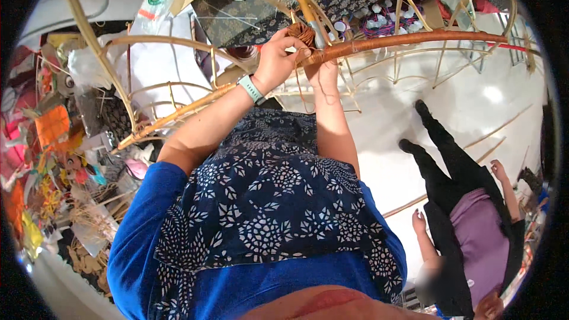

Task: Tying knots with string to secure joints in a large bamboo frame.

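A long bamboo pole [172, 120] crosses in front of me, part of a large frame of bent cane. Its right-hand stretch is closely wound with brown cord [391, 42]. My left hand [276, 62], with a pale green watch on the wrist, pinches the brown cord at the left end of the winding. Just beyond its fingers sits a bundled ball of the same cord [301, 34]. From below, my right hand [323, 76] grips the pole beside the left fingertips; its fingers are partly hidden behind the pole. A loose strand hangs between my forearms.
Curved cane ribs [89, 21] arch over and around the pole. Beyond lies a dark patterned cloth [237, 15] with craft materials. Colourful piled items [53, 121] crowd the left. At the right, a person in a purple top [480, 231] stands on the pale floor, near thin sticks.
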Available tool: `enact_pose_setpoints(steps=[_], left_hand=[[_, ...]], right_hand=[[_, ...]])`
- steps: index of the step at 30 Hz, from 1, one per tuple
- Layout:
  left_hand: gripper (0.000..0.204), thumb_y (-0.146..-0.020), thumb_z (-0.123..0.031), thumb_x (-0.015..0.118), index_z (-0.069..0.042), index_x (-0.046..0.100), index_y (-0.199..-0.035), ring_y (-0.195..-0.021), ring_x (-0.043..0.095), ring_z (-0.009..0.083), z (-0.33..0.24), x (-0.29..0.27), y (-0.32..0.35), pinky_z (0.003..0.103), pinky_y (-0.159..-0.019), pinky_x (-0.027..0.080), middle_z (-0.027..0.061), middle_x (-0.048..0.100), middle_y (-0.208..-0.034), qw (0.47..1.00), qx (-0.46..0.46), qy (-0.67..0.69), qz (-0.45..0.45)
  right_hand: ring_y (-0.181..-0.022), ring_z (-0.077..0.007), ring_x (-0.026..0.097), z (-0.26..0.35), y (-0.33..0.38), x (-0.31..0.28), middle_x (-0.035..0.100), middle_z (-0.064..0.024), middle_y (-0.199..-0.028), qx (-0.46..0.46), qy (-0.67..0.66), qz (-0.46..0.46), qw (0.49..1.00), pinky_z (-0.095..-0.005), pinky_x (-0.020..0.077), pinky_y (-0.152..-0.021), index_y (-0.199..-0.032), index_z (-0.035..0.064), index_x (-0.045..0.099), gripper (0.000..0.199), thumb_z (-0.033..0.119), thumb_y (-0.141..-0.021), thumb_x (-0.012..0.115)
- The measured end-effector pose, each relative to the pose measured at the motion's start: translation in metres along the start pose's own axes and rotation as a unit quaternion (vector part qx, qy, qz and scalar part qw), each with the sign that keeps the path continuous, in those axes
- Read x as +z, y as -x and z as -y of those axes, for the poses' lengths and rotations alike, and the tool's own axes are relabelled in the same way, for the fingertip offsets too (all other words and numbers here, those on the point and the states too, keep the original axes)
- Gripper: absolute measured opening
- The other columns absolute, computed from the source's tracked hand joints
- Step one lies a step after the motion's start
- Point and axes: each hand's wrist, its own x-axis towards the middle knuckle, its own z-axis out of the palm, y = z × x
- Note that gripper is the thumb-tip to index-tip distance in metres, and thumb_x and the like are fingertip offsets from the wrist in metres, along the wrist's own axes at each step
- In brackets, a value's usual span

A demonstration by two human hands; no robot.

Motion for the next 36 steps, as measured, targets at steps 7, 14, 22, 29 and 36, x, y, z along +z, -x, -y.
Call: enact_pose_setpoints(steps=[7, 14, 22, 29, 36], left_hand=[[0.011, -0.069, -0.006, 0.073, -0.004, 0.066, -0.077, -0.096, 0.054, 0.0226, -0.03, -0.008, 0.002, 0.03, -0.084, 0.041, 0.0116, 0.058, -0.098, 0.996, -0.035, 0.072, 0.033], [0.011, -0.072, -0.008, 0.072, -0.002, 0.064, -0.078, -0.097, 0.051, 0.0176, -0.029, -0.008, 0.008, 0.028, -0.086, 0.038, 0.0061, 0.057, -0.092, 0.994, -0.045, 0.089, 0.035], [0.012, -0.07, -0.006, 0.074, -0.009, 0.065, -0.077, -0.119, 0.037, 0.0236, -0.031, -0.004, 0.02, 0.034, -0.099, 0.031, 0.0111, 0.026, -0.135, 0.999, 0.03, 0.031, -0.019], [0.012, -0.069, -0.002, 0.072, -0.008, 0.065, -0.077, -0.12, 0.036, 0.0299, -0.038, -0.005, 0.027, 0.037, -0.099, 0.03, 0.0144, 0.029, -0.134, 0.994, 0.084, -0.039, -0.056], [0.015, -0.067, -0.004, 0.074, -0.009, 0.067, -0.078, -0.114, 0.044, 0.0298, -0.042, -0.003, 0.023, 0.037, -0.095, 0.035, 0.014, 0.036, -0.129, 0.996, 0.064, 0.0, -0.06]], right_hand=[[-0.107, -0.0223, 0.052, 0.028, -0.002, -0.001, 0.049, -0.0125, -0.122, 0.122, 0.102, 0.033, 0.987, -0.0331, 0.0462, -0.089, -0.131, 0.001, 0.034, 0.095, 0.053, -0.061, 0.074], [-0.098, -0.0177, 0.057, 0.017, -0.013, -0.008, 0.056, -0.0089, -0.113, 0.1, 0.087, 0.149, 0.98, -0.0318, 0.0514, -0.081, -0.125, 0.0046, 0.044, 0.057, 0.015, -0.075, 0.07], [-0.093, -0.0217, 0.06, 0.003, 0.008, 0.01, 0.057, -0.0131, -0.108, 0.003, 0.068, 0.018, 0.998, -0.0316, 0.0521, -0.082, -0.118, -0.0018, 0.047, 0.048, 0.011, -0.077, 0.068], [-0.091, -0.0217, 0.06, 0.004, 0.008, 0.016, 0.055, -0.0117, -0.11, 0.002, 0.109, -0.021, 0.994, -0.0325, 0.0529, -0.079, -0.117, -0.0007, 0.047, 0.051, 0.012, -0.074, 0.071], [-0.101, -0.02, 0.056, 0.021, -0.023, 0.035, 0.053, -0.011, -0.115, 0.031, 0.126, 0.182, 0.975, -0.033, 0.0473, -0.086, -0.124, -0.0004, 0.043, 0.068, 0.013, -0.067, 0.077]])
